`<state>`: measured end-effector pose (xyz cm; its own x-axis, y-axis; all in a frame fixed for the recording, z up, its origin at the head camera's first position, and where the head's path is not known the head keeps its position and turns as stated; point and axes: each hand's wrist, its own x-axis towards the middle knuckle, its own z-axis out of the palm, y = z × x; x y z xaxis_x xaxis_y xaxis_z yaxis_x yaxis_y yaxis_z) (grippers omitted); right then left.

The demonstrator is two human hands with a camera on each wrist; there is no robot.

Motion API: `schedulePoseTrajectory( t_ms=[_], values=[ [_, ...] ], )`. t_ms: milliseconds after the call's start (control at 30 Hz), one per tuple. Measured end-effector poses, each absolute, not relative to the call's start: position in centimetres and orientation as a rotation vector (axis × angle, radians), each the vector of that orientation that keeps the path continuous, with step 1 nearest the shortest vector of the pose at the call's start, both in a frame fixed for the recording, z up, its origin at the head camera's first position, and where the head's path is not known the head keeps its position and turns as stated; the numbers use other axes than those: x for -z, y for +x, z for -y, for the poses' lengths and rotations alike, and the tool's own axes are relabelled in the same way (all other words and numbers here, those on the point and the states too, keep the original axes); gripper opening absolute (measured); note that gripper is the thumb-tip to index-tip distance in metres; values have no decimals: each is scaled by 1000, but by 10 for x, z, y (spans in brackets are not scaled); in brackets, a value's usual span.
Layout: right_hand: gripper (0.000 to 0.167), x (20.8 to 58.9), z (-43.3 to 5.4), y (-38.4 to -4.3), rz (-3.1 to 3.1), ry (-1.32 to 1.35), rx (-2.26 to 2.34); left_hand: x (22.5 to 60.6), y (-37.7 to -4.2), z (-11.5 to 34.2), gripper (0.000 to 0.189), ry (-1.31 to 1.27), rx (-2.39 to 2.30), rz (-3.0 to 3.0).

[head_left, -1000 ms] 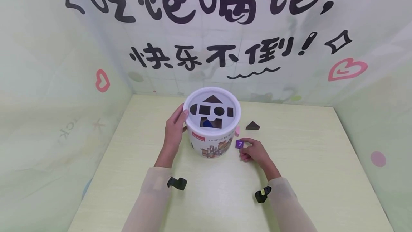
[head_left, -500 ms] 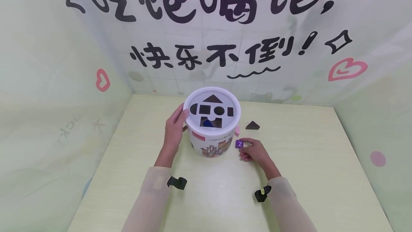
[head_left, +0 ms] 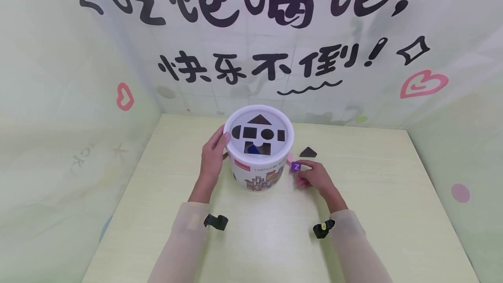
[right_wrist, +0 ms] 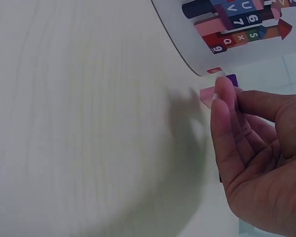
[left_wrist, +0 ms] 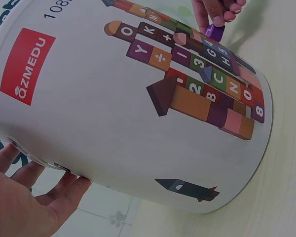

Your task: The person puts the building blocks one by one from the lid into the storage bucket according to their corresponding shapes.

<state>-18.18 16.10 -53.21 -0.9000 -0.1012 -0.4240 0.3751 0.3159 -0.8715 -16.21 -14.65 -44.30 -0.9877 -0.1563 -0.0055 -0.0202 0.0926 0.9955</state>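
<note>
Pretty bright and soft in the head view, seemingly lit from above, with a pale glare patch on the surface [head_left: 259,239] and faint shadows beside both sleeves [head_left: 178,243]. Kinda washed out on the walls [head_left: 55,117]. Noticeably dimmer and greyer in both wrist views. Got a big fuzzy shadow beside the right hand [right_wrist: 259,148] in the right wrist one. Nicely sharp on the tub [left_wrist: 103,108] print in the left wrist view, though too soft from the head to read the small red label [head_left: 242,166].
</note>
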Motion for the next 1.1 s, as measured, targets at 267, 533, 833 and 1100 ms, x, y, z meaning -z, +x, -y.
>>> schedulePoseTrajectory(
  t_ms=[267,533,833,1100],
  values=[
    [42,503,-166,-189,-2223,184,1646,443,-162,146,49,181,2054,2238],
    [42,463,-163,-194,-2251,99,1702,442,-162,146,49,182,2052,2238],
    [44,433,-161,-192,-2279,30,1713,442,-162,147,49,192,2053,2245],
    [46,414,-160,-188,-2288,-22,1744,443,-162,147,48,188,2052,2241]
  ],
)
